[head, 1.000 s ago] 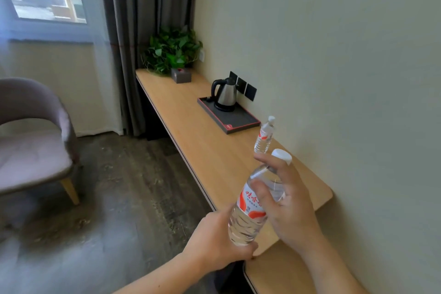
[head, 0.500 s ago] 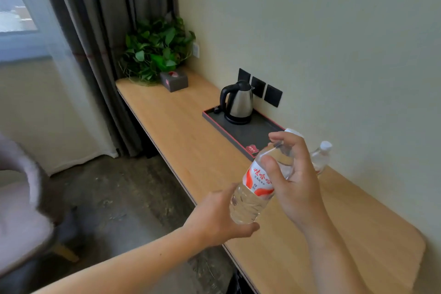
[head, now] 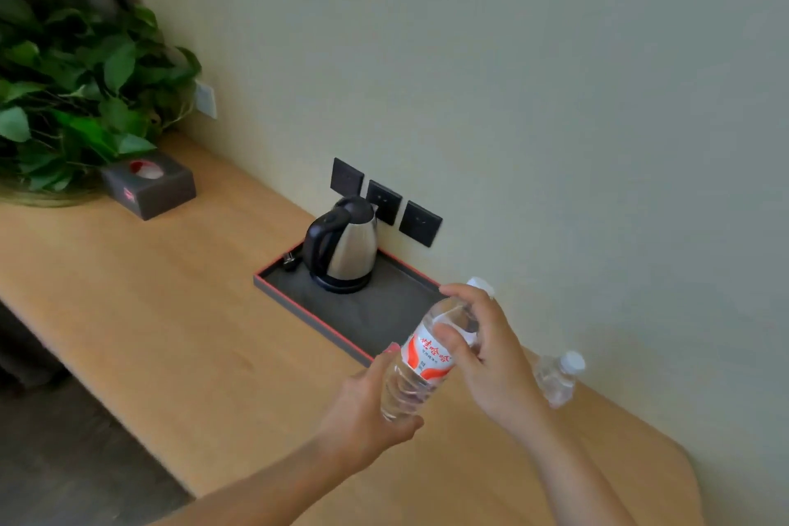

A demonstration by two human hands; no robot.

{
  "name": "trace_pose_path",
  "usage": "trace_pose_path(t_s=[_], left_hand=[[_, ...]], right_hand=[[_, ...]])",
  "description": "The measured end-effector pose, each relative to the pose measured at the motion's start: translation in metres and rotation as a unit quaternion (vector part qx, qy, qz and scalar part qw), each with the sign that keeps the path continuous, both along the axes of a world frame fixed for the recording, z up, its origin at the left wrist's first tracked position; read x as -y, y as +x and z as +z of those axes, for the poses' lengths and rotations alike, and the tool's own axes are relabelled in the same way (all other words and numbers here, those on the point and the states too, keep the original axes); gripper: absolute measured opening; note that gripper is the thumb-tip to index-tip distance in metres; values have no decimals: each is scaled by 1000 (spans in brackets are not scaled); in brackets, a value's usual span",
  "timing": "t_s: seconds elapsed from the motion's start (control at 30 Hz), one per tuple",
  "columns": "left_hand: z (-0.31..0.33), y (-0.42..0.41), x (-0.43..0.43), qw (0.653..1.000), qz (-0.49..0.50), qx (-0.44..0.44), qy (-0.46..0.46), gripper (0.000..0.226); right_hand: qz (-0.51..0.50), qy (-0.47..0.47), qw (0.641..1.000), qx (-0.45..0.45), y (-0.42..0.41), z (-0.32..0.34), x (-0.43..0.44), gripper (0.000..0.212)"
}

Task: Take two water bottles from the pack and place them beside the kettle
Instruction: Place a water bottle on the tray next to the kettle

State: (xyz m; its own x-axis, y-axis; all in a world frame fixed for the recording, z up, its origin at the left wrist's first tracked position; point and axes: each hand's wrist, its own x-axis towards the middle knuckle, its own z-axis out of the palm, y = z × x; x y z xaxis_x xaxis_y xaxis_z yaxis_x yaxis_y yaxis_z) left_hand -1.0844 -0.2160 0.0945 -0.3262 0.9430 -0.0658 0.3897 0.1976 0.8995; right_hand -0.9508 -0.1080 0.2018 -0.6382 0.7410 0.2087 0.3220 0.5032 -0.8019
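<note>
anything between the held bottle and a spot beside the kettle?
Nothing visible blocks it. The bottle, held by the left hand and right hand, is over the near corner of the tray. The tray surface right of the kettle is bare. The second bottle stands off to the right, out of the path.

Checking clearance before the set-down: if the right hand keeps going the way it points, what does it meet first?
Probably the dark tray right ahead of the right hand, then the kettle; depth is unclear.
</note>
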Motion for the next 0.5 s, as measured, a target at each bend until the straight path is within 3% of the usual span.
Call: trace_pose_path(t_s=[0.23,0.37,0.5], left_hand=[[-58,-80,-113,998,-18,-51,-18,81],[-87,-109,-166,998,-4,-53,14,78],[-120,-126,-208,999,-5,-18,33,73]], right_hand=[[-108,-20,994,24,-71,-58,-97,24],[-117,18,993,9,-107,-81,-137,23],[-123,74,988,53,-132,-110,-163,34]])
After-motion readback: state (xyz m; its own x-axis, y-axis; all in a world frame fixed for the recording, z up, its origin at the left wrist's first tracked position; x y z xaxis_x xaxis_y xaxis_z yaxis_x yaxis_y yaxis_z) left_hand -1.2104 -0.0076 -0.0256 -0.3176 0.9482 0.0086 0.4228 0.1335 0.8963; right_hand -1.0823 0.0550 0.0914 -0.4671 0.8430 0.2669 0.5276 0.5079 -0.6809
